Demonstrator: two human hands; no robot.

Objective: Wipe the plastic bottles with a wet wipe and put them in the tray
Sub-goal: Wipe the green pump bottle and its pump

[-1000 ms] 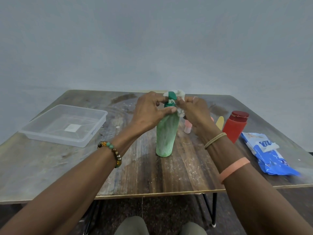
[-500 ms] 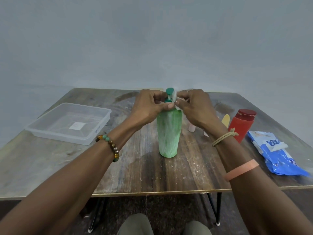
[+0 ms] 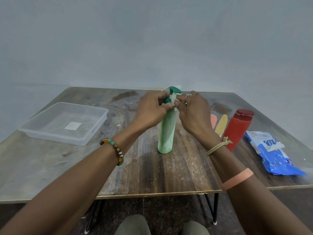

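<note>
Left hand (image 3: 150,112) and right hand (image 3: 194,114) are both up at the pump end of the green bottle (image 3: 166,133).

Left to right:
- The clear tray (image 3: 55,139) sits at the far-left side of the worktop (image 3: 50,167), well apart from the green bottle. It has a white label on its floor.
- There's a beaded bracelet (image 3: 115,150) on my left wrist.
- My left hand has its fingers curled round the bottle neck just under the dark green pump head (image 3: 175,90). The thumb tip is against the wet wipe (image 3: 173,99).
- The green bottle stands upright mid-worktop, base down.
- The wet wipe is bunched round the pump stem, with a bit sticking out behind the head.
- My right hand pinches the wet wipe against the stem, thumb and forefinger closed on it and the other fingers curled.
- That forearm has a cord band (image 3: 218,146) and a pink band (image 3: 237,179).
- Behind the right wrist are a pink item (image 3: 213,120) and a yellow item (image 3: 221,124). Both are partly hidden, so I can't tell what they are.
- The red bottle (image 3: 237,129) stands upright just right of them, cap on.
- The blue wipes pack (image 3: 274,155) lies flat near the right edge.
</note>
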